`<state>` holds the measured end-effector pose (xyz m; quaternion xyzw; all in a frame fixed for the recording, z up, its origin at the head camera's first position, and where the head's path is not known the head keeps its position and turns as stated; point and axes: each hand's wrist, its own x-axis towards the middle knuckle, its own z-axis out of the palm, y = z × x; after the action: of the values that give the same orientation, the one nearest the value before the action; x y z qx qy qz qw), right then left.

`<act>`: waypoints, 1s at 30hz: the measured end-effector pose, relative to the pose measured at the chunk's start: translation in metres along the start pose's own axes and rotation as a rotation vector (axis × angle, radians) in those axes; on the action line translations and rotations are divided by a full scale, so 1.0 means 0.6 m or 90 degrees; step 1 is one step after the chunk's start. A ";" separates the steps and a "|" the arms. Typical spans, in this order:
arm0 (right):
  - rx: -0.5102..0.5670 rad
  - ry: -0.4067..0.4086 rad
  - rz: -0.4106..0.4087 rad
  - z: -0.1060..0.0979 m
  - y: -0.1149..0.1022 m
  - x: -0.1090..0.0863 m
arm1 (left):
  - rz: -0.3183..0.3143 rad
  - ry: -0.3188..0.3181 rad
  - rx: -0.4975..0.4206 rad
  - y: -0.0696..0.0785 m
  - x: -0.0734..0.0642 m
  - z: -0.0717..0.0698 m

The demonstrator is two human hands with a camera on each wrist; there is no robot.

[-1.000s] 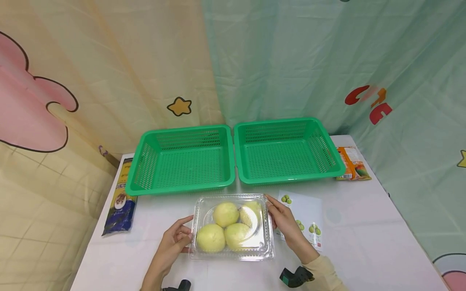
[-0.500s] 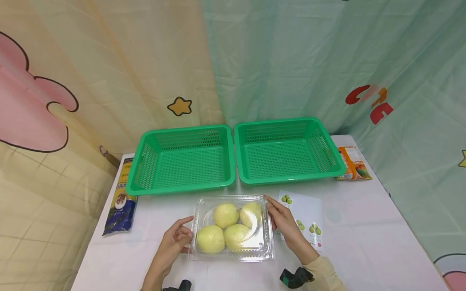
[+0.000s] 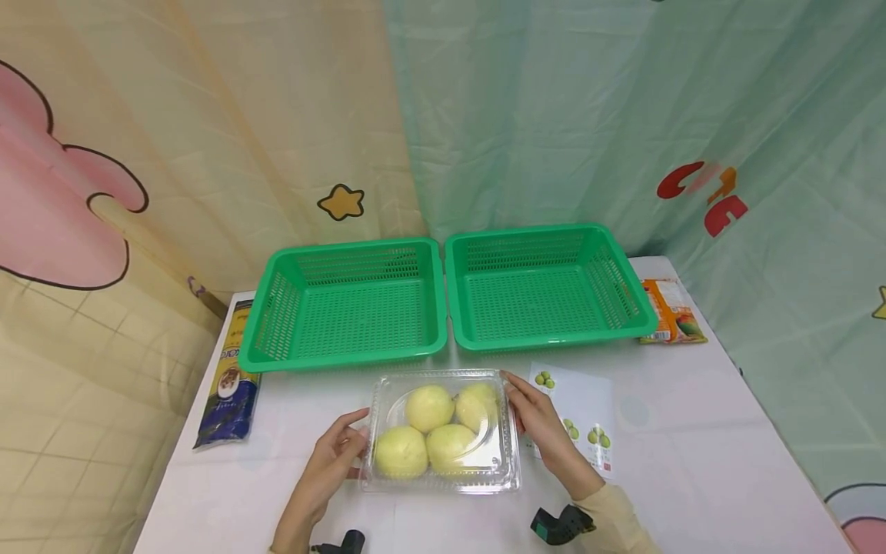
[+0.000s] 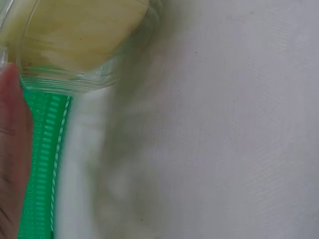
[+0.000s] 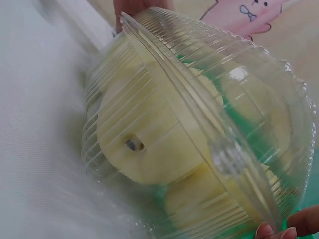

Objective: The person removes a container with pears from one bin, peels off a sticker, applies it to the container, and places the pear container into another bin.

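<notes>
A clear plastic clamshell box (image 3: 439, 486) holds several pale yellow, pear-like fruits (image 3: 429, 408), seen through its lid. My left hand (image 3: 334, 458) grips the box's left side. At the right edge, my right hand (image 3: 543, 427) holds it with the fingers at the upper corner. The right wrist view shows the ribbed box wall and rim (image 5: 174, 94) tilted, with a fruit's dark end pressed close behind the plastic. Fingertips (image 5: 276, 233) touch the box at the lower right there. In the left wrist view, the box corner (image 4: 75, 79) hangs over the white table, near my hand (image 4: 12, 149).
Two green baskets (image 3: 360, 355) (image 3: 554, 338) stand side by side at the back. A blue and yellow packet (image 3: 228, 385) lies at the left, an orange packet (image 3: 671, 312) at the right. A white card printed with green fruit (image 3: 584, 396) lies near my right hand. Curtains hang behind.
The box has tilted very slightly, its near edge a little higher in view. My left fingers have shifted a bit against its side. Baskets and packets stay where they were.
</notes>
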<state>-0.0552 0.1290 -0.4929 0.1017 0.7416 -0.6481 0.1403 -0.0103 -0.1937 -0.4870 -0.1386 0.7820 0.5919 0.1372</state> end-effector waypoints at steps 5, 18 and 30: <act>-0.013 0.011 -0.002 -0.001 -0.007 0.008 | 0.001 -0.002 -0.001 0.004 0.003 0.006; -0.014 -0.005 -0.020 -0.001 -0.017 0.037 | 0.009 -0.004 -0.010 0.011 0.011 0.018; -0.020 0.007 -0.026 -0.001 -0.009 0.051 | 0.017 -0.003 -0.008 0.014 0.014 0.022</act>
<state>-0.0859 0.1281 -0.4983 0.0880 0.7545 -0.6384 0.1244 -0.0208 -0.1795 -0.4862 -0.1274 0.7798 0.5990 0.1303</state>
